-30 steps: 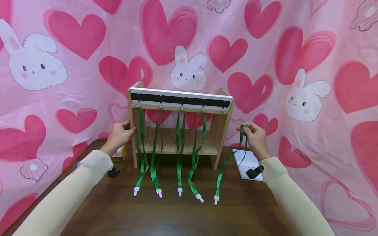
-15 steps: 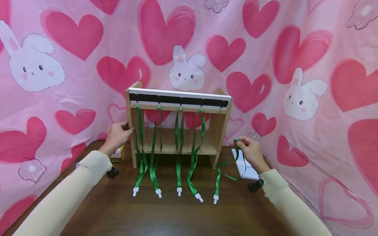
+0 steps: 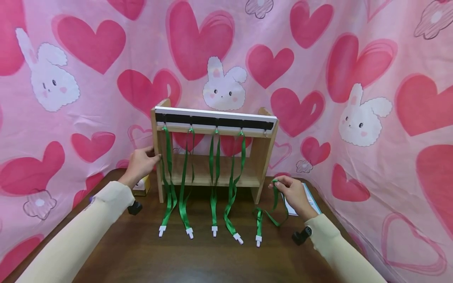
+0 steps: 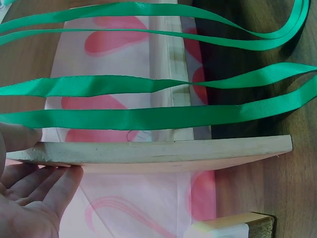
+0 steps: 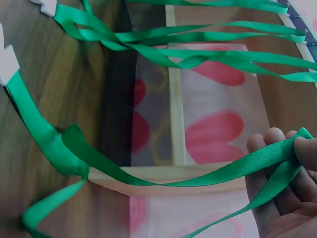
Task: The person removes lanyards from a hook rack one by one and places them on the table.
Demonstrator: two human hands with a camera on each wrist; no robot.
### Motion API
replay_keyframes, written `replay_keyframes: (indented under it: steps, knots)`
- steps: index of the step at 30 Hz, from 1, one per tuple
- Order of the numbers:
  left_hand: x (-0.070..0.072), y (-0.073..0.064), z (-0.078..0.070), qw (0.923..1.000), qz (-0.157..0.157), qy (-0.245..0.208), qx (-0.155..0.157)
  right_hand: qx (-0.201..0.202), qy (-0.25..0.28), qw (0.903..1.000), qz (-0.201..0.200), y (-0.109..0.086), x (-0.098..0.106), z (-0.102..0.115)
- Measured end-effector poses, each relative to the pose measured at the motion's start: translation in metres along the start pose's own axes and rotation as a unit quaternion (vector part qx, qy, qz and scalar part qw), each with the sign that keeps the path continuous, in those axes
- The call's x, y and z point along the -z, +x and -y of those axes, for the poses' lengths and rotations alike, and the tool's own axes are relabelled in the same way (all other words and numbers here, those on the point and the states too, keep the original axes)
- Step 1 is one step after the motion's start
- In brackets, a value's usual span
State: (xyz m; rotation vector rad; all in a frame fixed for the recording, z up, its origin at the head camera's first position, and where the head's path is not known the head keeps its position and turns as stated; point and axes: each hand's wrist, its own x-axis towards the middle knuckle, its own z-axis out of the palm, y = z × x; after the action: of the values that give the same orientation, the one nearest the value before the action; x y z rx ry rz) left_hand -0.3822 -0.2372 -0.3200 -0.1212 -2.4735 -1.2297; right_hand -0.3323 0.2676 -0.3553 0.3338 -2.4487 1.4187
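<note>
My left hand (image 3: 141,163) grips the left side panel (image 4: 163,152) of a small wooden rack, thumb on one face and fingers on the other. To the right of the rack, my right hand (image 3: 293,193) pinches the top loop of a green lanyard (image 5: 218,174) between thumb and fingers. Its band droops to the table, where the white clip (image 3: 258,240) lies. Several green lanyards (image 3: 170,169) hang by their loops from hooks under the rack's black strip (image 3: 216,120), their clips lying on the table. The rightmost hook (image 3: 266,134) bears no lanyard.
A white and light-blue booklet or box (image 3: 308,198) lies behind my right hand, partly covered. A small yellow-and-white box (image 3: 142,184) stands by the rack's left side. The brown table (image 3: 198,261) meets a pink heart-and-rabbit curtain (image 3: 226,47) behind.
My right hand has moved down and leftward with the lanyard, whose band now sags and folds onto the table. My left hand stays on the side panel.
</note>
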Motion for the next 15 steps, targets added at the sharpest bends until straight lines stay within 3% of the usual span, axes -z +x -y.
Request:
replay_keyframes:
  steps: [7, 15]
  knots:
    - [-0.001, 0.000, 0.000, 1.0000, -0.003, 0.003, -0.002, -0.015, 0.070, 0.9970, 0.031, -0.006, -0.012, -0.004]
    - [0.000, 0.001, -0.001, 1.0000, -0.007, -0.006, 0.002, -0.001, 0.153, 0.9874, 0.042, -0.005, -0.025, -0.016]
